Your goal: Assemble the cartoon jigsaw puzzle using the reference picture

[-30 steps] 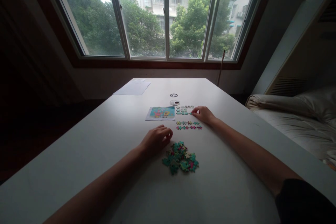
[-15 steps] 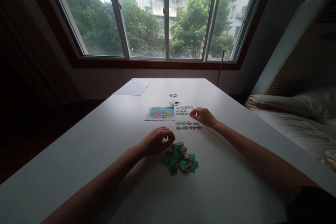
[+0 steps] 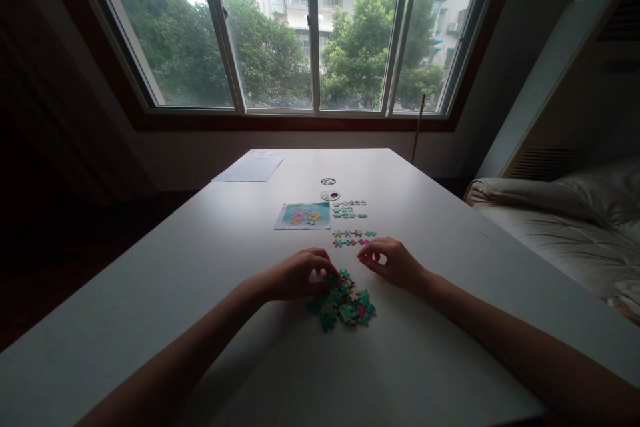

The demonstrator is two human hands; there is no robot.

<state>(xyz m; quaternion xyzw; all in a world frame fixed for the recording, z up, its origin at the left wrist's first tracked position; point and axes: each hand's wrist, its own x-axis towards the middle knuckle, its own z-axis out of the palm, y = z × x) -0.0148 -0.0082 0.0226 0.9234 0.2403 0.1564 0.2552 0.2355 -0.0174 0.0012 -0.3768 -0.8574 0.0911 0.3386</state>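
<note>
A heap of loose jigsaw puzzle pieces, mostly green with some pink and yellow, lies on the white table. My left hand reaches its upper left side, fingertips touching the pieces, with a gap between thumb and fingers. No lifted piece shows there. Just above and right of the heap, my right hand hovers with loosely curled fingers; I see nothing in it. Beyond it, sorted pieces lie in short rows, two nearer rows and a farther group. My right hand is close to the nearer rows' right end.
Left of the rows lies a picture sheet with cartoon figures. Two small round items sit behind it. Sheets of paper rest at the table's far left corner. A pale sofa stands to the right.
My right hand has left the farther rows and come back toward the heap; a green piece now shows at a row's right end. My left hand has moved right onto the heap.
</note>
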